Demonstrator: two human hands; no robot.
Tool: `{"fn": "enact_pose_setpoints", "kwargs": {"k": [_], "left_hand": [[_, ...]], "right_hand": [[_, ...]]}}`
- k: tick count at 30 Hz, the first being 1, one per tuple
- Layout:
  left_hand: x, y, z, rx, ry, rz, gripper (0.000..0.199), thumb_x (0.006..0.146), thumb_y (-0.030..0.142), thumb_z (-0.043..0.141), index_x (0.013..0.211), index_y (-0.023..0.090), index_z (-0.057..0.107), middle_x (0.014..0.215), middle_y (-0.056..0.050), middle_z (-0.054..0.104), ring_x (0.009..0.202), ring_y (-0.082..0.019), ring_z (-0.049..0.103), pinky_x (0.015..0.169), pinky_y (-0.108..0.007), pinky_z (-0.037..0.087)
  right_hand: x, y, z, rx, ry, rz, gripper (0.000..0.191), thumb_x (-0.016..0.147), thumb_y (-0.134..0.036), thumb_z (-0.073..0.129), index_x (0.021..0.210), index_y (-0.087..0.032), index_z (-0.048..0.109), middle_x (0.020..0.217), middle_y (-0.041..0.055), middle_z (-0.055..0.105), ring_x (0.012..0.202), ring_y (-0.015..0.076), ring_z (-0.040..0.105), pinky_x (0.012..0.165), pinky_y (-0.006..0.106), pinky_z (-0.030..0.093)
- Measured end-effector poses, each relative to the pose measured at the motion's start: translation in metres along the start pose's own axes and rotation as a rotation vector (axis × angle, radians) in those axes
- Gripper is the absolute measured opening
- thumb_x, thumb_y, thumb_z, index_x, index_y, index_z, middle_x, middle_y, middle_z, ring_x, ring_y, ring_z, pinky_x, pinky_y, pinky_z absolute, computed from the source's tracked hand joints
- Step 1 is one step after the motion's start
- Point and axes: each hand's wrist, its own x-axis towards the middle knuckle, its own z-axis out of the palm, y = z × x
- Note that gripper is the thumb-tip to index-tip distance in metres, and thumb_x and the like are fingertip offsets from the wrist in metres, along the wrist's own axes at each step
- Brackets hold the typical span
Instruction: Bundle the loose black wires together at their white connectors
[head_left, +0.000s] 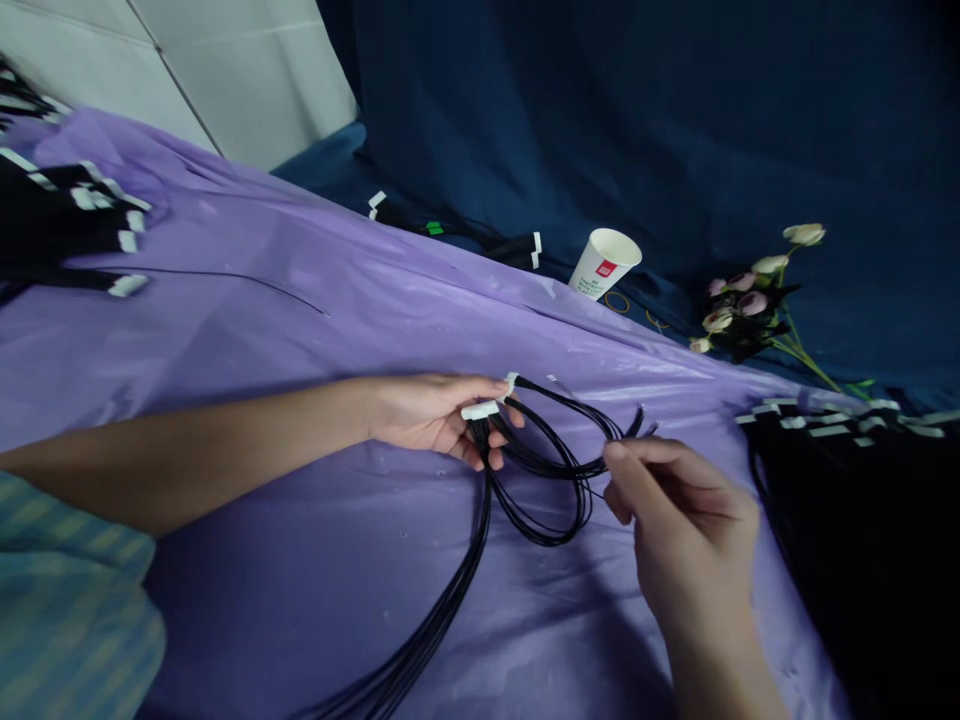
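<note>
Over a purple sheet (300, 560), a person's right hand (690, 530), nearest the camera, brings thumb and fingers almost together at the curled strands of black cables (471, 557); whether it grips them cannot be told. Beyond it, the left hand (420, 412) is partly closed around the cables just beside two white connectors (480, 410), thumb on top. The loops could tangle or spring loose, a judgment based on how they cross between the hands; a hard pull on the trailing length might drag a connector from the fingers. That trailing length, the long axis, slants from the lower frame edge up and rightward to the left hand. Loops bulge right, and the free ends point up and away from the wearer. The nearer connector lies crosswise to its strands. Farther off, more black cables (855, 520) lie to the right, with a paper cup (606, 262) and flowers (752, 303) before a dark blue cloth (600, 120).
</note>
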Motion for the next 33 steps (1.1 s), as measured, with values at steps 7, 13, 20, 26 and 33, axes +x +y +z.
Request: {"fn": "enact_pose_setpoints", "kwargs": {"k": [7,13,20,26,33], "left_hand": [[-0.003,0.000,0.002,0.058,0.001,-0.006,0.032,0.096,0.040,0.046,0.096,0.011,0.060,0.076,-0.001,0.065,0.076,-0.016,0.067,0.073,-0.029,0.047],[-0.002,0.000,0.000,0.057,-0.014,0.005,0.032,0.096,0.040,0.046,0.098,0.011,0.059,0.077,-0.001,0.065,0.078,-0.016,0.067,0.074,-0.030,0.047],[-0.003,-0.001,0.000,0.085,-0.047,0.022,0.032,0.095,0.040,0.048,0.099,0.011,0.059,0.078,-0.002,0.067,0.080,-0.016,0.066,0.075,-0.029,0.046],[-0.004,0.000,0.002,0.093,-0.048,0.042,0.029,0.094,0.038,0.052,0.099,0.011,0.062,0.079,-0.001,0.065,0.080,-0.017,0.067,0.073,-0.030,0.048],[-0.003,-0.001,0.002,0.126,-0.056,0.050,0.028,0.096,0.035,0.049,0.102,0.010,0.061,0.083,-0.003,0.064,0.080,-0.017,0.067,0.072,-0.031,0.048]], "right_hand": [[-0.005,0.001,0.008,-0.452,-0.015,-0.284,0.007,0.081,-0.023,0.071,0.075,-0.021,0.070,0.062,-0.0040,0.062,0.051,0.0073,0.052,0.049,0.021,0.040],[-0.005,0.003,0.007,-0.474,0.008,-0.271,0.010,0.081,-0.024,0.070,0.072,-0.020,0.069,0.061,-0.0040,0.061,0.051,0.0082,0.053,0.050,0.021,0.040],[-0.006,-0.001,0.011,-0.478,0.012,-0.248,0.016,0.082,-0.028,0.069,0.069,-0.019,0.069,0.058,-0.0024,0.059,0.049,0.0097,0.050,0.049,0.024,0.037],[-0.007,-0.002,0.009,-0.282,-0.036,0.010,0.018,0.077,-0.032,0.073,0.066,-0.018,0.069,0.056,-0.0021,0.055,0.050,0.0100,0.045,0.049,0.024,0.034],[0.002,0.004,0.003,0.223,-0.146,0.531,0.025,0.065,-0.034,0.082,0.059,-0.014,0.066,0.046,-0.0074,0.033,0.044,0.0041,0.024,0.041,0.020,0.018]]}}
